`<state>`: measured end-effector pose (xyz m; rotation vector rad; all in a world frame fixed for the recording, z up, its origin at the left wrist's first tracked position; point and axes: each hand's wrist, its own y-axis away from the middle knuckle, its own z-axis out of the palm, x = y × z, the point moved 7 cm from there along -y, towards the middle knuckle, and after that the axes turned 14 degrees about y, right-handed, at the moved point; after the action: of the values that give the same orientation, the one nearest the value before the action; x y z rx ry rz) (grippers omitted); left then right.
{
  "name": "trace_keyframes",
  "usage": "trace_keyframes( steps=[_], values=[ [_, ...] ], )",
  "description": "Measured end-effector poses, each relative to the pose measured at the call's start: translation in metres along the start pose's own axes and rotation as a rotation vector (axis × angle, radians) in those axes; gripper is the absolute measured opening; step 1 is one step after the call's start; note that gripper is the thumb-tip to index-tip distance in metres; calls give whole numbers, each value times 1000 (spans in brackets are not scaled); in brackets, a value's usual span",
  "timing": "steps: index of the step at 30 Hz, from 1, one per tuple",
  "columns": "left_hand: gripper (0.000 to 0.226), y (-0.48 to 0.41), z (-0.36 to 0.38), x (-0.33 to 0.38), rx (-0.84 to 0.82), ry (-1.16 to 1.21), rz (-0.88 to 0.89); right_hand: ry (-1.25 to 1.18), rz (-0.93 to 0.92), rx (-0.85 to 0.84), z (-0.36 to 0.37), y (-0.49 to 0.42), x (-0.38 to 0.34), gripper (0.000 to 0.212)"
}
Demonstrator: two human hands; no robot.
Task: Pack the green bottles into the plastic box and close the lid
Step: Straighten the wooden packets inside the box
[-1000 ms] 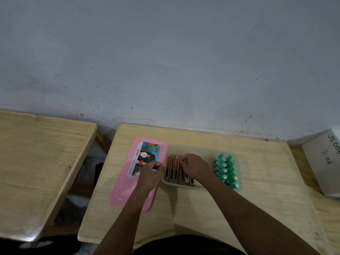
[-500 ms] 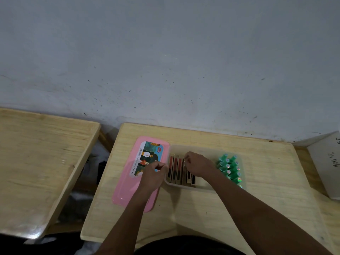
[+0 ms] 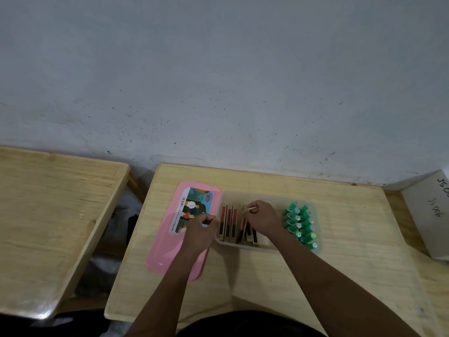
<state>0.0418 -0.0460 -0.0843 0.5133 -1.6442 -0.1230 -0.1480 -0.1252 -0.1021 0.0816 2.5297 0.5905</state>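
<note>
Moved: flat packs (image 3: 243,229) lean right under R hand (image 3: 263,220), fingers curled gripping them; L hand (image 3: 201,233) curled at plastic box (image 3: 243,246) rim, grip unclear.

— How's your light?
— Dim and flat. A soft shadow lies on the table (image 3: 359,251) between your arms; pale glare sits on the side table (image 3: 48,227) at its near corner.
— And sharpness?
— Soft all over; your left hand (image 3: 201,231) smears, straight edges bow.
</note>
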Motion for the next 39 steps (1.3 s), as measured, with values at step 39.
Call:
trace_keyframes(
  steps=[39],
  values=[
    [13,0,-1,-3,7,43,5,159,112,-19,14,28,28,21]
  ],
)
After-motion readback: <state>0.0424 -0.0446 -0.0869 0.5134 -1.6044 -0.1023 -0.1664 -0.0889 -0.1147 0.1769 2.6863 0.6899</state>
